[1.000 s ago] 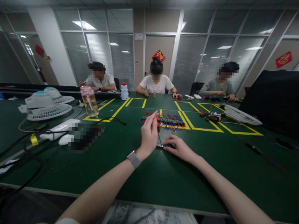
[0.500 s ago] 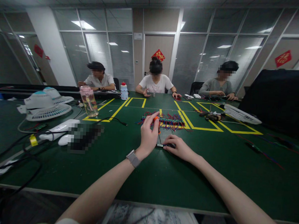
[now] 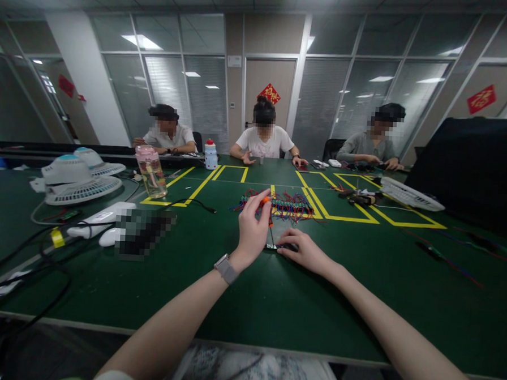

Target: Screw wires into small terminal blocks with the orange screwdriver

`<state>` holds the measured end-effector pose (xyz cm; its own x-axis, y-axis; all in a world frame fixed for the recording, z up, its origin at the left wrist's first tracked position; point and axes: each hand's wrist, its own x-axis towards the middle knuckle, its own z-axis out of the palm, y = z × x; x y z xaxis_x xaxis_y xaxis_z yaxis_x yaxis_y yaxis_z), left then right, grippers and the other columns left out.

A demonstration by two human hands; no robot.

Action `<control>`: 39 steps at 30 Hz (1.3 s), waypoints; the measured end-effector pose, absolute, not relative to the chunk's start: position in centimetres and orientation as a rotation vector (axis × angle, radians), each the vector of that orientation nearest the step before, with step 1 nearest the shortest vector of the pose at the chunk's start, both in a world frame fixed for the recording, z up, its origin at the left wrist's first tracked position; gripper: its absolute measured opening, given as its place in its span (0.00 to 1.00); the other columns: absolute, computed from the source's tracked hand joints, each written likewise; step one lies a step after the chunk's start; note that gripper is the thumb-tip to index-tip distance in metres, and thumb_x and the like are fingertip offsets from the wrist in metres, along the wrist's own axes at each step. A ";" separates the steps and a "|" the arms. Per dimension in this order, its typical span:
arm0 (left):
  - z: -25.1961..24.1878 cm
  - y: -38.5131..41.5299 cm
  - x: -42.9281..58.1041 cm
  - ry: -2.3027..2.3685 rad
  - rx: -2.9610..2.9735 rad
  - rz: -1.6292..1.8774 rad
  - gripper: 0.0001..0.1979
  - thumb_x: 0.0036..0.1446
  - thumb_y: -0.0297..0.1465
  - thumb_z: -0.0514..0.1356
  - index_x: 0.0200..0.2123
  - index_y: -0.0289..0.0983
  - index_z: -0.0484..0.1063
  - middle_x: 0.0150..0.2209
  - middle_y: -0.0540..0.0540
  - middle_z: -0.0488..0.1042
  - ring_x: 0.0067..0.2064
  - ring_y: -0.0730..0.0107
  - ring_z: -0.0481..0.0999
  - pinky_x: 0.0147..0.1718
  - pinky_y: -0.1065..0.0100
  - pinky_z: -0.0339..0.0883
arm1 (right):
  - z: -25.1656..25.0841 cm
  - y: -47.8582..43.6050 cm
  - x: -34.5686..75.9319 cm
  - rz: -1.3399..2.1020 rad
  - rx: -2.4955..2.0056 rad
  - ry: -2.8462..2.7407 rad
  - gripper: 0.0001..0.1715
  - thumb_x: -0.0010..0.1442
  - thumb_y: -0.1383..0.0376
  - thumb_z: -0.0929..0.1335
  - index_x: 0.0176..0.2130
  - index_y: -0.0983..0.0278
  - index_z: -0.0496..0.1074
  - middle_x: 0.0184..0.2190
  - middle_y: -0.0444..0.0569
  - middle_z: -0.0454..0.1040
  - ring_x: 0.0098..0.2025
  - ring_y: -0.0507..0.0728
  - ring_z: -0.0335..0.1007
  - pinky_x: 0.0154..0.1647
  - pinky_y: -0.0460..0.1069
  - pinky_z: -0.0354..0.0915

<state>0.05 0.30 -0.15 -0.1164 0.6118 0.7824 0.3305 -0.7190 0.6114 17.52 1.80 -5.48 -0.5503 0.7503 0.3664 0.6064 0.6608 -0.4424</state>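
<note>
My left hand, with a grey-banded watch at the wrist, is closed around an orange-handled screwdriver. Its thin shaft points down and its tip meets a small dark piece with a whitish end lying on the green table. My right hand rests on the table to the right, its fingers closed on the other end of that piece and hiding most of it. Just beyond both hands lies a row of small circuit boards with red and blue wires.
Yellow tape marks boxes on the table. To the left are fans, a pink-lidded bottle, a white power strip and black cables. Pliers-like tools and a keyboard lie right. Three people sit opposite.
Both hands, the screwdriver and the dark piece keep almost the same places. Any turning of the screwdriver is too slight to make out.
</note>
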 end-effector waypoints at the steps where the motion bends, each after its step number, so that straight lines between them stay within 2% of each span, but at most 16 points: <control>1: -0.1 0.2 0.1 1.076 1.947 1.939 0.12 0.62 0.32 0.54 0.47 0.40 0.71 0.44 0.45 0.72 0.46 0.68 0.71 0.48 0.66 0.64 | -5.5 1.8 17.5 0.355 -1.051 -2.348 0.10 0.58 0.62 0.68 0.39 0.61 0.78 0.38 0.50 0.71 0.40 0.57 0.68 0.45 0.51 0.64; 4: 0.0 0.0 0.1 1.141 1.959 1.953 0.11 0.61 0.33 0.55 0.44 0.41 0.73 0.42 0.45 0.69 0.44 0.69 0.71 0.46 0.67 0.65 | -5.5 1.8 17.5 0.348 -1.047 -2.354 0.10 0.58 0.62 0.68 0.40 0.61 0.78 0.37 0.50 0.71 0.41 0.57 0.68 0.45 0.52 0.64; 8: -0.2 0.4 0.1 1.069 1.941 1.923 0.17 0.65 0.31 0.46 0.53 0.41 0.68 0.48 0.43 0.69 0.50 0.69 0.69 0.50 0.66 0.63 | -5.5 1.8 17.6 0.349 -1.047 -2.351 0.10 0.58 0.62 0.69 0.40 0.61 0.78 0.38 0.50 0.71 0.41 0.57 0.68 0.45 0.52 0.64; 11: -0.2 0.6 0.1 1.038 1.934 1.903 0.17 0.65 0.30 0.46 0.55 0.40 0.65 0.49 0.43 0.71 0.50 0.68 0.70 0.51 0.64 0.62 | -5.5 1.8 17.6 0.350 -1.044 -2.348 0.10 0.58 0.62 0.69 0.40 0.61 0.78 0.37 0.50 0.71 0.40 0.57 0.68 0.45 0.52 0.64; 16: 0.1 0.1 0.0 1.150 1.963 1.935 0.11 0.60 0.33 0.56 0.44 0.40 0.72 0.41 0.45 0.70 0.43 0.68 0.71 0.45 0.67 0.65 | -5.5 1.8 17.6 0.350 -1.040 -2.344 0.09 0.58 0.62 0.69 0.39 0.61 0.78 0.37 0.50 0.71 0.40 0.57 0.68 0.45 0.51 0.64; 18: 0.1 0.0 0.0 1.186 1.956 1.935 0.10 0.60 0.34 0.56 0.43 0.40 0.73 0.40 0.45 0.68 0.42 0.69 0.70 0.44 0.67 0.65 | -5.5 1.8 17.6 0.352 -1.039 -2.344 0.10 0.58 0.62 0.69 0.39 0.61 0.78 0.37 0.50 0.71 0.40 0.57 0.68 0.45 0.51 0.64; 23: 0.0 0.3 0.1 1.058 1.916 1.895 0.17 0.65 0.31 0.46 0.53 0.39 0.67 0.48 0.43 0.71 0.50 0.68 0.70 0.51 0.66 0.62 | -5.6 1.8 17.6 0.357 -1.038 -2.343 0.09 0.58 0.62 0.69 0.39 0.61 0.77 0.37 0.50 0.71 0.41 0.57 0.68 0.45 0.52 0.64; 25: -0.1 0.4 0.1 1.044 1.900 1.891 0.17 0.65 0.32 0.48 0.54 0.39 0.66 0.49 0.43 0.72 0.50 0.68 0.71 0.51 0.65 0.62 | -5.5 1.8 17.6 0.353 -1.043 -2.347 0.10 0.58 0.62 0.69 0.39 0.61 0.78 0.38 0.50 0.71 0.41 0.57 0.68 0.46 0.52 0.64; 29: 0.1 0.2 0.0 1.079 1.954 1.911 0.12 0.62 0.33 0.54 0.47 0.40 0.71 0.44 0.44 0.73 0.45 0.67 0.72 0.47 0.66 0.64 | -5.5 1.7 17.5 0.350 -1.051 -2.350 0.10 0.58 0.62 0.69 0.40 0.61 0.78 0.37 0.50 0.71 0.41 0.57 0.68 0.45 0.51 0.64; 31: 0.1 0.0 0.0 1.100 1.965 1.904 0.12 0.62 0.34 0.53 0.46 0.40 0.72 0.43 0.45 0.72 0.44 0.68 0.72 0.45 0.67 0.65 | -5.4 1.7 17.5 0.356 -1.045 -2.348 0.09 0.58 0.63 0.69 0.39 0.61 0.78 0.37 0.50 0.71 0.40 0.57 0.68 0.45 0.51 0.64; 35: -0.1 0.3 0.1 1.033 1.918 1.896 0.16 0.65 0.31 0.47 0.52 0.40 0.68 0.49 0.43 0.71 0.50 0.67 0.70 0.50 0.65 0.62 | -5.4 1.8 17.5 0.355 -1.025 -2.343 0.09 0.58 0.64 0.69 0.39 0.62 0.78 0.37 0.50 0.71 0.40 0.56 0.68 0.45 0.51 0.64; 39: -0.4 0.7 0.1 1.009 1.871 1.879 0.17 0.65 0.32 0.48 0.55 0.40 0.65 0.48 0.43 0.73 0.49 0.67 0.72 0.50 0.64 0.63 | -5.3 1.7 17.4 0.352 -1.034 -2.350 0.09 0.58 0.63 0.69 0.39 0.62 0.78 0.37 0.50 0.71 0.40 0.57 0.68 0.45 0.51 0.64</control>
